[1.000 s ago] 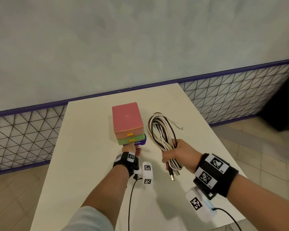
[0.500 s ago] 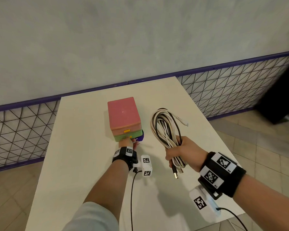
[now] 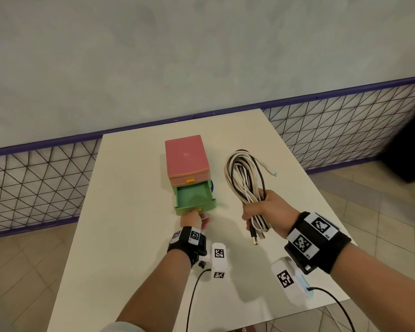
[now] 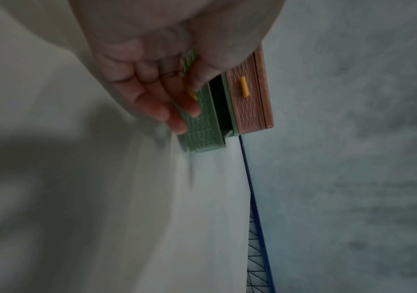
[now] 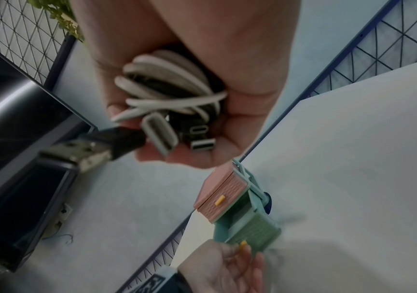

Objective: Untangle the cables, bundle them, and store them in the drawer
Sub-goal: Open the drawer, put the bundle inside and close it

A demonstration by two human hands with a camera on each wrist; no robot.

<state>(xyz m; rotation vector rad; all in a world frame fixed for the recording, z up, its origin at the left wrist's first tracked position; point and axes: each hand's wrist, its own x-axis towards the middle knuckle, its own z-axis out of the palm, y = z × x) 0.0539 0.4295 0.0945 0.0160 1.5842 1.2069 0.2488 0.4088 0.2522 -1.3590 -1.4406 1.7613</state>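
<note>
A small drawer box (image 3: pixel 187 156) with a pink top stands mid-table. Its green drawer (image 3: pixel 195 198) is pulled out toward me and shows nothing inside. My left hand (image 3: pixel 194 218) pinches the yellow handle (image 4: pixel 191 92) on the green drawer front (image 5: pixel 255 232). My right hand (image 3: pixel 266 213) grips a coiled bundle of white and black cables (image 3: pixel 244 176) just right of the box, loops pointing away and plugs (image 5: pixel 117 146) hanging below the fist. The pink upper drawer (image 4: pixel 244 99) stays closed.
The white table (image 3: pixel 134 236) ends at a purple-framed wire fence (image 3: pixel 34 183) below a grey wall. A purple object (image 3: pixel 211 185) peeks out behind the box's right side. Tiled floor lies on both sides, with a dark unit (image 5: pixel 14 158) at the right.
The green drawer was closed before and now stands pulled out by my left hand. My right hand keeps holding the cable bundle in about the same place.
</note>
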